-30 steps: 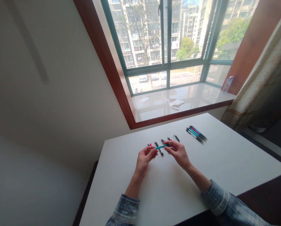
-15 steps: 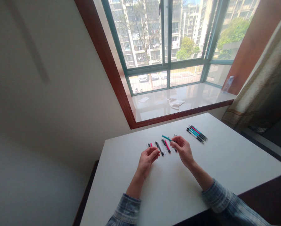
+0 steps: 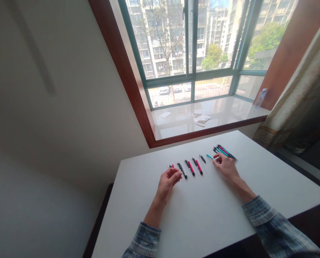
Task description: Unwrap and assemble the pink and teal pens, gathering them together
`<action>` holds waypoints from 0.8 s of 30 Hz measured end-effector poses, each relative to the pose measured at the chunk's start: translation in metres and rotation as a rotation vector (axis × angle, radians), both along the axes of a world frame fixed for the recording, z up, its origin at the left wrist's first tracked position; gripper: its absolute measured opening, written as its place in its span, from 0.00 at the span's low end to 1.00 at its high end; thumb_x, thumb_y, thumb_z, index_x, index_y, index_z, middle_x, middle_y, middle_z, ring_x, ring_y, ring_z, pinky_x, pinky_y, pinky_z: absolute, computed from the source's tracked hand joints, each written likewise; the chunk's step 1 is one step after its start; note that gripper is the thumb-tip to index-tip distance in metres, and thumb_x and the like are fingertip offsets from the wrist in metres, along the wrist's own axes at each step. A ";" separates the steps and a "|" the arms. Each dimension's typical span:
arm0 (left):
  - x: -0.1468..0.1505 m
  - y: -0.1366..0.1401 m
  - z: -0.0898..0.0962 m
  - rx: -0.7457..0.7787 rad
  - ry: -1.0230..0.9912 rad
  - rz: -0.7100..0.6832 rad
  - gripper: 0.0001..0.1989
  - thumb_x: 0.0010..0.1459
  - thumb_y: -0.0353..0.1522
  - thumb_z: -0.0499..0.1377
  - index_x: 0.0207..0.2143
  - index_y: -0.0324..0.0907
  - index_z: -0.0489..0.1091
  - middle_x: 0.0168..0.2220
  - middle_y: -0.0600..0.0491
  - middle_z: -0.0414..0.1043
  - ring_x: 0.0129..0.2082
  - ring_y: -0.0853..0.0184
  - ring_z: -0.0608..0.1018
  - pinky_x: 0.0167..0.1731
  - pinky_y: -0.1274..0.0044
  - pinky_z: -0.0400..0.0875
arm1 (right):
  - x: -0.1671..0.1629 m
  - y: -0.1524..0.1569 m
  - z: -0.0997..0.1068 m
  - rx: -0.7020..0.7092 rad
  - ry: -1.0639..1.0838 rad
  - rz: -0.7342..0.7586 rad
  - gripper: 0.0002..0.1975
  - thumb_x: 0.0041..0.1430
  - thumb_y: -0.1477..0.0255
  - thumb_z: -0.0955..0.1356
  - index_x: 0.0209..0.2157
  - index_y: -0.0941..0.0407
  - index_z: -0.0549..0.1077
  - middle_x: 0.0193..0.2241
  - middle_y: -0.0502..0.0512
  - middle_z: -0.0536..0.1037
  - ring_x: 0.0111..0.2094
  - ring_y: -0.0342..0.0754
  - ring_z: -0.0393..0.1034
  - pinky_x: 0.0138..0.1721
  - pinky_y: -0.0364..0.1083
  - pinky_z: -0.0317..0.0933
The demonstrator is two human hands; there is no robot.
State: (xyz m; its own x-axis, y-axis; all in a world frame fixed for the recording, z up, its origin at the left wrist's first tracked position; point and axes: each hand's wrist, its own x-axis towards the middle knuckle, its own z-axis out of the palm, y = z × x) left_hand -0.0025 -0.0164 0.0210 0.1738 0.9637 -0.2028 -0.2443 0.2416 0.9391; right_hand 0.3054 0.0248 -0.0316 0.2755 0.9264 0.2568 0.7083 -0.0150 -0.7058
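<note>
My right hand [image 3: 226, 167] pinches a teal pen barrel [image 3: 209, 156] with a dark end, low over the white table [image 3: 203, 211], just left of a bundle of assembled pens. My left hand [image 3: 168, 179] is closed, thumb against fingertips, at the left end of a row of pen parts; anything in its pinch is too small to make out. The row holds black pen pieces [image 3: 180, 167], pink barrels [image 3: 199, 167] with black grips, thin clear refills and a short black piece [image 3: 202, 158] at its right end. My left fingers partly cover a pink piece [image 3: 172, 166].
Several teal, pink and black pens [image 3: 224, 150] lie side by side at the back right, partly behind my right hand. Beyond the table is a window sill [image 3: 176, 127] with a crumpled cloth [image 3: 201, 119] and a clear bottle [image 3: 261, 97]. A curtain [image 3: 289, 96] hangs at the right.
My right hand has moved right with the teal barrel, from above the row to beside the bundled pens, uncovering the row's right part. My left hand has stayed nearly still.
</note>
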 end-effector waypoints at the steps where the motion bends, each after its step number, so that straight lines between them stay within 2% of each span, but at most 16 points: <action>1: 0.000 0.000 0.000 0.001 -0.001 -0.001 0.15 0.49 0.38 0.73 0.33 0.39 0.75 0.35 0.51 0.77 0.35 0.68 0.77 0.42 0.76 0.71 | -0.001 -0.002 -0.002 0.000 -0.043 0.004 0.08 0.56 0.65 0.69 0.36 0.53 0.76 0.26 0.51 0.81 0.27 0.50 0.76 0.32 0.46 0.62; 7: -0.001 0.000 0.001 0.003 0.003 0.000 0.15 0.48 0.38 0.73 0.33 0.40 0.75 0.34 0.52 0.77 0.35 0.68 0.77 0.43 0.76 0.71 | -0.009 -0.005 0.001 -0.049 -0.227 -0.035 0.09 0.57 0.61 0.70 0.33 0.51 0.77 0.24 0.51 0.80 0.25 0.50 0.73 0.29 0.45 0.57; 11: -0.001 0.001 0.001 0.000 0.008 0.007 0.15 0.47 0.39 0.73 0.33 0.40 0.76 0.34 0.52 0.77 0.34 0.68 0.77 0.42 0.76 0.70 | -0.008 -0.007 0.003 -0.088 -0.217 -0.052 0.14 0.59 0.56 0.69 0.30 0.51 0.78 0.23 0.51 0.80 0.24 0.50 0.73 0.28 0.45 0.55; 13: 0.000 0.001 0.000 -0.003 0.009 0.015 0.15 0.47 0.39 0.73 0.32 0.40 0.75 0.33 0.52 0.77 0.34 0.68 0.78 0.41 0.76 0.70 | -0.007 -0.006 0.002 -0.062 -0.204 -0.049 0.14 0.60 0.56 0.68 0.30 0.51 0.78 0.23 0.52 0.79 0.25 0.50 0.72 0.28 0.45 0.56; 17: 0.001 0.001 -0.002 0.002 0.001 0.016 0.15 0.47 0.38 0.74 0.32 0.40 0.75 0.33 0.51 0.77 0.34 0.68 0.78 0.41 0.76 0.70 | -0.007 0.000 0.000 0.086 -0.159 0.086 0.12 0.63 0.64 0.65 0.36 0.53 0.79 0.30 0.55 0.80 0.32 0.52 0.74 0.36 0.47 0.61; 19: 0.002 0.001 -0.002 0.003 0.001 0.012 0.15 0.47 0.38 0.73 0.32 0.40 0.75 0.33 0.52 0.77 0.34 0.68 0.78 0.41 0.76 0.70 | -0.009 0.003 -0.001 0.108 -0.143 0.145 0.13 0.63 0.66 0.64 0.39 0.54 0.79 0.33 0.56 0.81 0.35 0.52 0.74 0.39 0.47 0.62; 24: 0.001 0.001 -0.002 0.006 0.006 0.009 0.15 0.48 0.39 0.73 0.33 0.41 0.75 0.34 0.52 0.77 0.34 0.68 0.77 0.42 0.76 0.70 | -0.013 0.004 -0.001 0.099 -0.115 0.204 0.12 0.61 0.68 0.65 0.40 0.54 0.80 0.30 0.54 0.80 0.32 0.50 0.73 0.37 0.46 0.62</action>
State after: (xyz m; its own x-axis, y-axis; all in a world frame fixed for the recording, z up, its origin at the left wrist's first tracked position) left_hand -0.0017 -0.0154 0.0187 0.1636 0.9664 -0.1981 -0.2412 0.2339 0.9419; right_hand 0.2928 0.0284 -0.0329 0.0489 0.9287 0.3675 0.7654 0.2015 -0.6112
